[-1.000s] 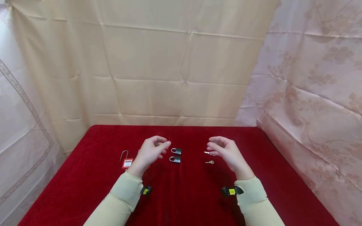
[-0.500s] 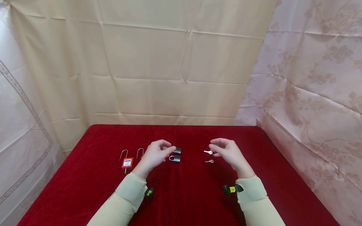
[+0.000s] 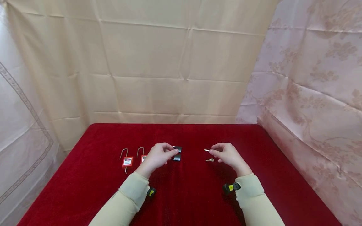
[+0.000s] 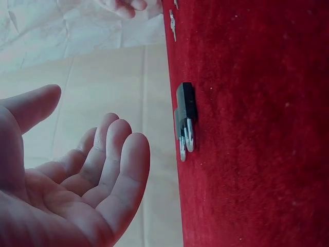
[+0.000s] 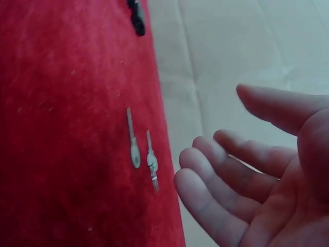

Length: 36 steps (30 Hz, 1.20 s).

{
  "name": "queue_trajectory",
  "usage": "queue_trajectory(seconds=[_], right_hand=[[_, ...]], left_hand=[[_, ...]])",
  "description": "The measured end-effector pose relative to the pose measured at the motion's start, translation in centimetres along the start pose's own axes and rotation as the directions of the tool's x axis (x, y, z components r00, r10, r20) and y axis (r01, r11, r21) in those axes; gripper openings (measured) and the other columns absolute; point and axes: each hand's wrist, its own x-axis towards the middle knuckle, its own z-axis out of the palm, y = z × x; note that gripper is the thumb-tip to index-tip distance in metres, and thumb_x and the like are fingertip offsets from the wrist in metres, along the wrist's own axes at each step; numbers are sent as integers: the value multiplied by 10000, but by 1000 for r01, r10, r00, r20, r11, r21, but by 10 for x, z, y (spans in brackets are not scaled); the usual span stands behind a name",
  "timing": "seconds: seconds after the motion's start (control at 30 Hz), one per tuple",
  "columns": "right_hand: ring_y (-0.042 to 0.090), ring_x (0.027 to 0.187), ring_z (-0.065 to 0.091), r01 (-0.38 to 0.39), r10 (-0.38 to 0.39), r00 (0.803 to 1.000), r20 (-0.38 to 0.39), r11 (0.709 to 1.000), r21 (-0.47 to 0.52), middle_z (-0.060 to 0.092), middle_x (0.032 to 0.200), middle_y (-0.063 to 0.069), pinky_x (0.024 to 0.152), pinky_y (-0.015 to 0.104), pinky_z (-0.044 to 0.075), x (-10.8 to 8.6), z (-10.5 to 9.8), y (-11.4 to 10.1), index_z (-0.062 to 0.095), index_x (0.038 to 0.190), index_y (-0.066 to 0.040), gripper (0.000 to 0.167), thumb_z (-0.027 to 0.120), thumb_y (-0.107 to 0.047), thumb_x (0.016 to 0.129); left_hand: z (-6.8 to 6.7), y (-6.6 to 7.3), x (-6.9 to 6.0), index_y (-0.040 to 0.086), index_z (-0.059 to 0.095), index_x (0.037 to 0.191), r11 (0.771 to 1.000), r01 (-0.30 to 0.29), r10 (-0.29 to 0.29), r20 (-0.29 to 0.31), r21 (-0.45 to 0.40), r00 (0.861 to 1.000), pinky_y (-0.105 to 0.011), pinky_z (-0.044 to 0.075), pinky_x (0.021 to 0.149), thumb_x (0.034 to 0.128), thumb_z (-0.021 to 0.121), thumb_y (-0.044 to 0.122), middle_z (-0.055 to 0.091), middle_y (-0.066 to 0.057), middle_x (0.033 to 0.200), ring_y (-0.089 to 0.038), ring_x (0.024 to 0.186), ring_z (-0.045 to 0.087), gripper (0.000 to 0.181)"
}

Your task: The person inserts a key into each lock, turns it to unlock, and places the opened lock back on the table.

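Observation:
Two small dark padlocks lie one behind the other, the rear one (image 3: 178, 149) and the front one (image 3: 177, 158). My left hand (image 3: 160, 156) hovers at their left, partly covering their shackles; its bent, relaxed fingers (image 4: 128, 159) hold nothing, a gap away from the padlocks (image 4: 186, 100). To the right lie two small keys, the rear one (image 3: 206, 150) partly hidden by the fingers of my right hand (image 3: 228, 154), the front one (image 3: 210, 160) in sight. Seen from the right wrist, that hand (image 5: 247, 190) is empty beside the keys (image 5: 135, 154), thumb apart from the loosely bent fingers.
Two red padlocks with white labels and tall raised shackles lie at the left, one (image 3: 127, 161) in full sight, the other (image 3: 143, 158) partly behind my left hand. A red cloth (image 3: 192, 194) covers the table. Beige and patterned curtains (image 3: 147, 62) hang around it.
My left hand has moved right to the dark padlocks, uncovering more of the second red padlock. My right hand has shifted slightly, and its fingers now cover part of the rear key.

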Motion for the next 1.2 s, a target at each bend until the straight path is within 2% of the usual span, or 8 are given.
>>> queue_trajectory(seconds=[0.17, 0.27, 0.4, 0.7, 0.87, 1.2], right_hand=[[232, 714, 645, -25, 24, 1000, -13, 990, -142, 727, 974, 84, 619, 326, 568, 3, 6, 5, 723, 1139, -5, 294, 764, -202, 924], [210, 758, 636, -22, 19, 1000, -14, 972, -233, 726, 958, 69, 684, 360, 570, 5, 9, 8, 738, 1113, -14, 253, 771, -168, 914], [227, 856, 661, -1, -2, 1000, -9, 942, -335, 732, 973, 82, 812, 437, 562, 6, 13, 11, 750, 1077, -10, 221, 781, -128, 892], [232, 852, 661, -27, 26, 1000, -8, 932, -361, 727, 979, 105, 836, 452, 566, 6, 19, 12, 757, 1082, -10, 221, 793, -88, 878], [230, 870, 666, -13, 16, 1000, 4, 920, -391, 730, 970, 88, 847, 461, 563, 6, 20, 12, 769, 1062, -30, 191, 793, -68, 876], [238, 875, 663, -22, 31, 999, 15, 909, -417, 728, 976, 85, 844, 472, 565, 6, 20, 11, 781, 1026, -54, 153, 796, -63, 874]], left_hand=[[4, -2, 1, 59, 710, 1000, 1000, -5, 5, 6, -3, 1000, -250, 486, 513, 918, 752, 232, 686, -173, 832, -314, 688, 637, 196], [5, -2, 1, 55, 713, 987, 1000, -15, 15, 9, -2, 1000, -252, 492, 512, 914, 754, 233, 692, -182, 829, -353, 734, 654, 197], [5, -1, 0, 55, 716, 981, 1000, -20, 20, 9, 2, 1000, -257, 496, 514, 916, 753, 233, 690, -181, 818, -346, 722, 651, 193], [6, -2, 1, 49, 713, 982, 1000, -20, 20, 12, 5, 1000, -247, 492, 513, 921, 750, 222, 691, -174, 812, -322, 717, 649, 188], [7, -4, 1, 45, 718, 981, 1000, -30, 30, 12, 8, 999, -248, 499, 514, 916, 754, 221, 695, -163, 818, -305, 717, 654, 191], [6, -4, 1, 43, 714, 984, 999, -33, 33, 21, -3, 999, -258, 507, 522, 922, 753, 220, 700, -171, 833, -351, 734, 660, 191]])
